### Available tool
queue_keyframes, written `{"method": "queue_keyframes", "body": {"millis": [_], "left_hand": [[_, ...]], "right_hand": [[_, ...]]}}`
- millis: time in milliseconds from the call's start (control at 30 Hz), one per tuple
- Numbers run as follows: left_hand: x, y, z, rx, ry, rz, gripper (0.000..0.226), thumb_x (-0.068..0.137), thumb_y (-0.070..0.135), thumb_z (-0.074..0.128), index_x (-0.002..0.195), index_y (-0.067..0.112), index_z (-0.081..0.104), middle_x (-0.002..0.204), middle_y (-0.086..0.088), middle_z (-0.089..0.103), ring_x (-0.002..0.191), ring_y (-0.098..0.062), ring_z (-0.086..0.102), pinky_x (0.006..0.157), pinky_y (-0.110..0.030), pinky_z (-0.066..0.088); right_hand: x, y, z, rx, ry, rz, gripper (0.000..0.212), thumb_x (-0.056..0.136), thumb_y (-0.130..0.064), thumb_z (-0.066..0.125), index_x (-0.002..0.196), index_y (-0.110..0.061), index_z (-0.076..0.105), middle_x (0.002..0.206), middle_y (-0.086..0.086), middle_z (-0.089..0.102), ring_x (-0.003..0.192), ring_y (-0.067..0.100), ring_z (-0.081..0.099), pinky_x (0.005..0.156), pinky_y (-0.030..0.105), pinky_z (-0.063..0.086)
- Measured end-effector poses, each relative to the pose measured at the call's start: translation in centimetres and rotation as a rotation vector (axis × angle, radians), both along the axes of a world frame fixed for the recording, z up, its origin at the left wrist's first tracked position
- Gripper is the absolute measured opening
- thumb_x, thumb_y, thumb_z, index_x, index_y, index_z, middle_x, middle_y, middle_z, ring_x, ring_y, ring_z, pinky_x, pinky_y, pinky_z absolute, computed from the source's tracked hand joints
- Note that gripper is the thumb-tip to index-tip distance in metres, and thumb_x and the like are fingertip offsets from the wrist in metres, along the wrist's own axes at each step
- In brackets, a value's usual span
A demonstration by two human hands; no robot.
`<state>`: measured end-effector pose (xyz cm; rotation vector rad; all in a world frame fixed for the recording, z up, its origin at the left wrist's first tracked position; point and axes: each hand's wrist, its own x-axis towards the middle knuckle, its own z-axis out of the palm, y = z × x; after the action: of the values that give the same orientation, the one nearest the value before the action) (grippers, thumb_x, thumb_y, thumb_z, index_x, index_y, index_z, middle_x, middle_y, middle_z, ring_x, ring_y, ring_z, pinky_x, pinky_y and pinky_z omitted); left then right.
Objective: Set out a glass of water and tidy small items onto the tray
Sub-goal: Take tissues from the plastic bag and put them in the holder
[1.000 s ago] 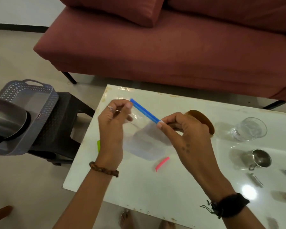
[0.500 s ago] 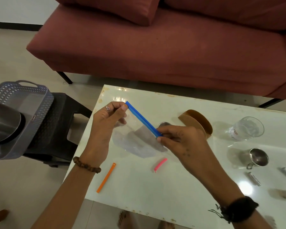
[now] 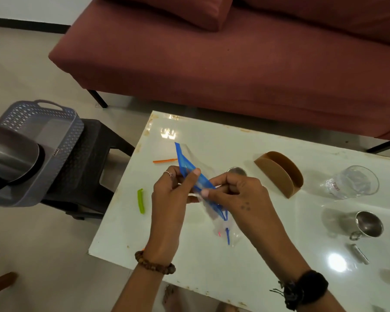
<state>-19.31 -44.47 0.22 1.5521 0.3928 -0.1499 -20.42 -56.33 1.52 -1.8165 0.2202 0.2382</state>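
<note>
Clear plastic bag (image 3: 208,200) with blue zip strip: held above the near left part of the white bench (image 3: 245,262). Left hand (image 3: 170,194) and right hand (image 3: 239,194), each grip pinched together on the strip, one at either side of the mouth; bag body hangs toward the near edge.
Contents: something pink and blue low in the bag, apparently small sticks, though blurred.
Loose items: orange stick (image 3: 164,161) near the far left corner; green stick (image 3: 141,200) just beside the left edge.
Glass (image 3: 352,183): right side of bench, tilted or lying over; water level unclear. Metal cup (image 3: 367,225) nearer the near edge. Brown holder (image 3: 279,173) mid-bench.
Grey basket (image 3: 43,140): on a dark stool (image 3: 88,163) left of the bench.
Risks: a sharp pull could let the contents spill; a sweeping forearm could knock the green stick off the edge; the glass may roll.
</note>
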Motion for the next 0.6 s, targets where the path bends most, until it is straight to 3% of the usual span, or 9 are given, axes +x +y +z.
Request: {"method": "queue_keyframes", "body": {"millis": [100, 167, 267, 367, 433, 500, 600], "left_hand": [[0.2, 0.5, -0.1, -0.005, -0.008, -0.004, 0.011, 0.087, 0.013, 0.057, 0.078, 0.012, 0.063, 0.068, -0.005, 0.066, 0.059, -0.010, 0.064, 0.057, -0.019, 0.056], [0.4, 0.6, -0.2, 0.042, -0.013, -0.002, 0.015, 0.088, 0.010, 0.056, 0.074, 0.013, 0.061, 0.062, -0.005, 0.064, 0.050, -0.008, 0.063, 0.053, -0.017, 0.055], [0.6, 0.9, -0.3, 0.099, -0.024, -0.028, 0.016, 0.088, 0.009, 0.056, 0.072, 0.013, 0.060, 0.054, 0.001, 0.063, 0.047, -0.007, 0.062, 0.053, -0.017, 0.055], [0.5, 0.9, -0.2, 0.162, -0.056, -0.094, 0.018, 0.087, 0.012, 0.056, 0.071, 0.020, 0.058, 0.049, 0.012, 0.064, 0.051, -0.003, 0.061, 0.058, -0.020, 0.054], [0.5, 0.7, 0.0, 0.182, -0.085, -0.098, 0.019, 0.086, 0.013, 0.057, 0.071, 0.024, 0.058, 0.051, 0.014, 0.064, 0.060, -0.007, 0.063, 0.065, -0.026, 0.054], [0.5, 0.6, 0.1, 0.181, -0.118, -0.088, 0.019, 0.085, 0.016, 0.058, 0.070, 0.027, 0.059, 0.058, 0.013, 0.066, 0.066, -0.011, 0.064, 0.069, -0.029, 0.055], [0.2, 1.1, 0.1, 0.134, -0.135, -0.079, 0.015, 0.080, 0.035, 0.059, 0.069, 0.030, 0.066, 0.068, 0.011, 0.069, 0.075, -0.011, 0.065, 0.077, -0.034, 0.053]], "right_hand": [[0.1, -0.7, 0.0, -0.055, -0.060, -0.092, 0.017, 0.080, -0.020, 0.067, 0.078, -0.029, 0.053, 0.064, -0.016, 0.058, 0.058, -0.002, 0.061, 0.051, 0.010, 0.044], [0.0, -1.0, 0.1, -0.252, -0.149, -0.046, 0.012, 0.085, -0.018, 0.060, 0.087, -0.024, 0.050, 0.074, -0.008, 0.059, 0.062, 0.010, 0.058, 0.056, 0.014, 0.040], [0.4, -1.8, 0.2, -0.557, -0.258, 0.117, 0.013, 0.087, -0.010, 0.056, 0.099, -0.012, 0.061, 0.100, 0.010, 0.062, 0.079, 0.015, 0.049, 0.069, 0.019, 0.038], [0.6, -1.8, -0.4, -0.603, -0.060, 0.190, 0.035, 0.091, -0.020, 0.051, 0.125, -0.014, 0.052, 0.126, 0.005, 0.054, 0.099, 0.010, 0.046, 0.088, 0.018, 0.036], [0.7, -1.1, -0.7, -0.552, -0.100, 0.152, 0.034, 0.090, -0.035, 0.048, 0.118, -0.019, 0.060, 0.111, -0.001, 0.058, 0.081, 0.006, 0.048, 0.071, 0.010, 0.040], [0.8, -0.3, -0.6, -0.445, -0.036, 0.137, 0.042, 0.084, -0.051, 0.046, 0.101, -0.021, 0.070, 0.087, -0.001, 0.059, 0.064, 0.008, 0.047, 0.057, 0.011, 0.031], [1.3, 0.0, -0.6, -0.342, 0.040, 0.194, 0.055, 0.081, -0.052, 0.050, 0.085, 0.000, 0.068, 0.069, 0.024, 0.053, 0.053, 0.012, 0.037, 0.050, 0.018, 0.027]]}}
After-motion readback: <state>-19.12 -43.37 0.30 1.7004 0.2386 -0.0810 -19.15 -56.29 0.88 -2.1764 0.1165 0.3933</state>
